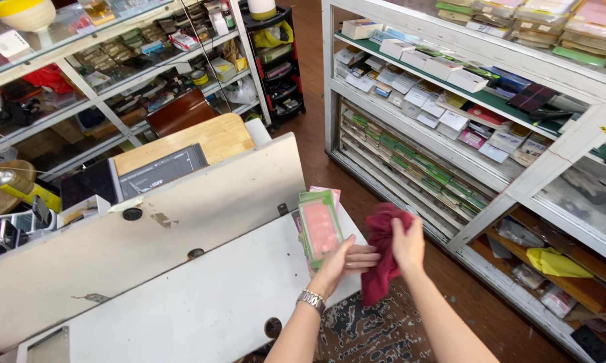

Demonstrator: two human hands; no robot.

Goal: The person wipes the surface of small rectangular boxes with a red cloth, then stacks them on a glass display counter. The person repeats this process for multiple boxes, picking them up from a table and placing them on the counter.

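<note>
My left hand (347, 261), with a metal watch on its wrist, holds a stack of flat packaged phone cases (320, 228); the top pack is pink with a green border. The stack is tilted over the edge of a white counter panel (202, 296). My right hand (408, 243) grips a dark red cloth (382, 259) just right of the stack, the cloth hanging down between both hands.
A glass display case (478, 121) with shelves of small boxed and packed goods stands to the right. More glass shelves (115, 74) full of items run along the back left. A wooden board (202, 141) and a dark screen (158, 171) lie behind the counter. A patterned floor mat (377, 333) lies below.
</note>
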